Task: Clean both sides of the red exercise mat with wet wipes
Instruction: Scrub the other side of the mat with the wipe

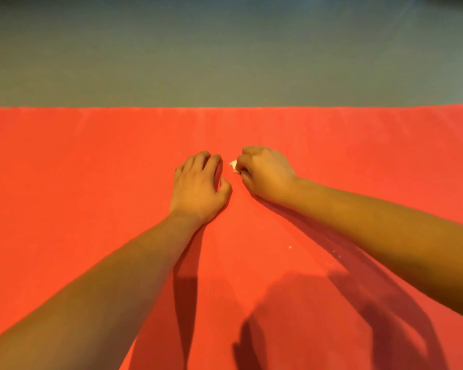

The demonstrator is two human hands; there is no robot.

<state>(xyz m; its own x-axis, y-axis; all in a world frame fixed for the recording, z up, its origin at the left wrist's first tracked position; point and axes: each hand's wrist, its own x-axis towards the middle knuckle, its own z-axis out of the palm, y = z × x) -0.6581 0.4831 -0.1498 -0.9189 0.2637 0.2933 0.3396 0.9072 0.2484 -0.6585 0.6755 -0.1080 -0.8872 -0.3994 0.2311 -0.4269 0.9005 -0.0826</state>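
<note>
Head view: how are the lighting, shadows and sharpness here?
Head view: warm light from ahead, so dark shadows of both arms fall toward the camera across the mat; the picture is soft overall, with a motion smear beside the right forearm; the wipe in the right hand is a small blurred white scrap; the left hand rests curled on the mat; no glare.

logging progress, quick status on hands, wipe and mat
Left hand empty, resting on red mat. Right hand closed on wet wipe, pressed to mat. Nothing in the way.
</note>
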